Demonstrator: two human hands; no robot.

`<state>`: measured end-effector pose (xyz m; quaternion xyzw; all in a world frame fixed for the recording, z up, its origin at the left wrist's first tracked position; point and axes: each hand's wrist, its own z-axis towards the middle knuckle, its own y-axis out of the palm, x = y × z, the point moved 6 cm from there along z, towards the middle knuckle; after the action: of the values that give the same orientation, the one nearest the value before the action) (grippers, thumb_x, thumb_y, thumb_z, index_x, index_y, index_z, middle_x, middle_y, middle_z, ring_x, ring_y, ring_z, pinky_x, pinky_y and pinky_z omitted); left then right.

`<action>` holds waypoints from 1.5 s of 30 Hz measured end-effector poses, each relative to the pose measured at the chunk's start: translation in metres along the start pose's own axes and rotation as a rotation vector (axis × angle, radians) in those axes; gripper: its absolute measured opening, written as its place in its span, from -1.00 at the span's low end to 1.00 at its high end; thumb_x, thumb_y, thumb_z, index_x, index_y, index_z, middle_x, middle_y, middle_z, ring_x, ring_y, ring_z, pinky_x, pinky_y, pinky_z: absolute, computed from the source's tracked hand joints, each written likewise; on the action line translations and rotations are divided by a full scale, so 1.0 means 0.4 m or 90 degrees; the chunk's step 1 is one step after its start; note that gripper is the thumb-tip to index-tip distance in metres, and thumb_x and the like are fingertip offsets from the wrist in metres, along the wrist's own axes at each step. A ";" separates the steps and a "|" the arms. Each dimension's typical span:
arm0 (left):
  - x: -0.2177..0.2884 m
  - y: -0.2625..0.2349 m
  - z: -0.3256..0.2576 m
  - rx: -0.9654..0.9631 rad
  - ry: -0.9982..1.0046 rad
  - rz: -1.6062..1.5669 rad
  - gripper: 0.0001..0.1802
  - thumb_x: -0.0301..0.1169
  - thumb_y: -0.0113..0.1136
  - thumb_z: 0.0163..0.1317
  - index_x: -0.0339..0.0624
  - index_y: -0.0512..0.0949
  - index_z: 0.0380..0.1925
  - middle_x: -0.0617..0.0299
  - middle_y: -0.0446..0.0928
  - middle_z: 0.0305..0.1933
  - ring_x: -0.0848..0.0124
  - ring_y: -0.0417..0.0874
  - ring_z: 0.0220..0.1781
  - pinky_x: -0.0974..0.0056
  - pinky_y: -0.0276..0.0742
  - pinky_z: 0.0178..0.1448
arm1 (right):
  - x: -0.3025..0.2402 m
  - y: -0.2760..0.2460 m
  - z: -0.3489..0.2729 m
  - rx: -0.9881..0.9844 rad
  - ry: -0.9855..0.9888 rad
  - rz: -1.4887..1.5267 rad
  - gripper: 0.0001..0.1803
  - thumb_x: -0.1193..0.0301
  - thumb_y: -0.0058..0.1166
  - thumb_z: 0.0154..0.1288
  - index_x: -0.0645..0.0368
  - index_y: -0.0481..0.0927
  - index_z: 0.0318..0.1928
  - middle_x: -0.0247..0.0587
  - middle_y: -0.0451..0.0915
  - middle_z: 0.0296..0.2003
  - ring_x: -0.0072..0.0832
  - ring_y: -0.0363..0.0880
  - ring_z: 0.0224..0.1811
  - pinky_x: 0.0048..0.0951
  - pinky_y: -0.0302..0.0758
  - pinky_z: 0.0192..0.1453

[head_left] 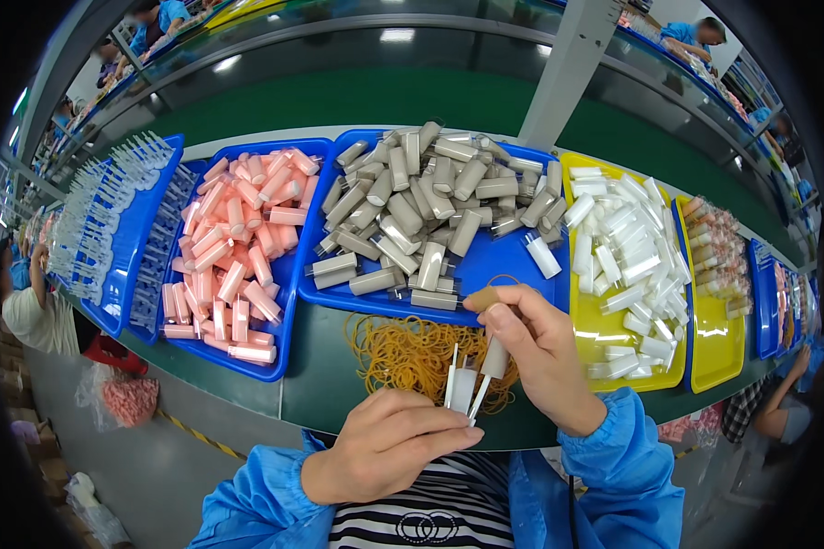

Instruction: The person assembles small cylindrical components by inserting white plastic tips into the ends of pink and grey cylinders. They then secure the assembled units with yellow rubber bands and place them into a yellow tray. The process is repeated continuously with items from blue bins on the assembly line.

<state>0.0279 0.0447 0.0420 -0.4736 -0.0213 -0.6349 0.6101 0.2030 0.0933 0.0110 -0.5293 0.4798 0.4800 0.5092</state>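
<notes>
Two small sprayer parts [462,384] are pinched upright in the left hand [384,448]; a tan-capped one [493,352], gripped by the right hand [540,352], lies just right.

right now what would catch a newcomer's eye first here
The row of bright trays on the green bench: pink tubes heaped in a blue tray at left, beige tubes in the middle, white tubes in a yellow tray at right. Nearer, the left hand and right hand hold small white pieces over orange rubber bands.
</notes>
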 end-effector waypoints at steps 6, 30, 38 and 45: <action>-0.022 -0.010 -0.034 0.109 0.036 -0.005 -0.57 -0.55 0.29 -0.02 -0.20 0.64 -0.05 0.13 0.59 -0.05 0.20 0.64 -0.13 0.21 0.55 -0.12 | -0.032 0.077 -0.087 0.053 -0.140 -0.102 -0.80 0.51 0.00 0.39 0.27 0.59 -0.03 -0.15 0.51 -0.16 -0.39 0.44 -0.16 -0.47 0.40 -0.04; -0.085 -0.085 -0.269 0.070 -0.129 0.267 -0.59 -0.47 0.27 0.03 -0.18 0.61 -0.03 0.31 0.54 -0.23 0.44 0.52 -0.36 0.33 0.32 -0.34 | -0.063 0.560 0.316 -0.092 -0.448 -0.586 -0.83 0.28 0.23 0.20 0.06 0.55 -0.33 -0.36 0.59 -0.60 -0.29 0.61 -0.41 -0.20 0.29 -0.23; -0.102 -0.093 -0.242 0.141 -0.159 0.189 -0.55 -0.62 0.40 -0.11 -0.10 0.67 -0.12 0.29 0.57 -0.29 0.34 0.54 -0.40 0.28 0.38 -0.37 | -0.050 0.513 0.290 -0.210 -0.545 -0.629 -0.69 0.15 0.21 0.25 0.11 0.66 -0.47 -0.24 0.61 -0.42 -0.28 0.57 -0.18 -0.18 0.31 -0.18; -0.111 -0.091 -0.220 0.124 -0.159 0.184 -0.51 -0.64 0.35 -0.11 -0.14 0.66 -0.07 0.23 0.54 -0.25 0.29 0.60 -0.32 0.26 0.49 -0.30 | -0.018 0.557 0.298 -0.163 -0.545 -0.580 -0.69 0.15 0.16 0.27 0.14 0.61 -0.44 -0.15 0.63 -0.43 -0.22 0.60 -0.19 -0.15 0.38 -0.01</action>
<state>-0.0602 0.0343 -0.0144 -0.4855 -0.0899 -0.4724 0.7301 -0.0220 0.2081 -0.0018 -0.4981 -0.1006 0.4383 0.7414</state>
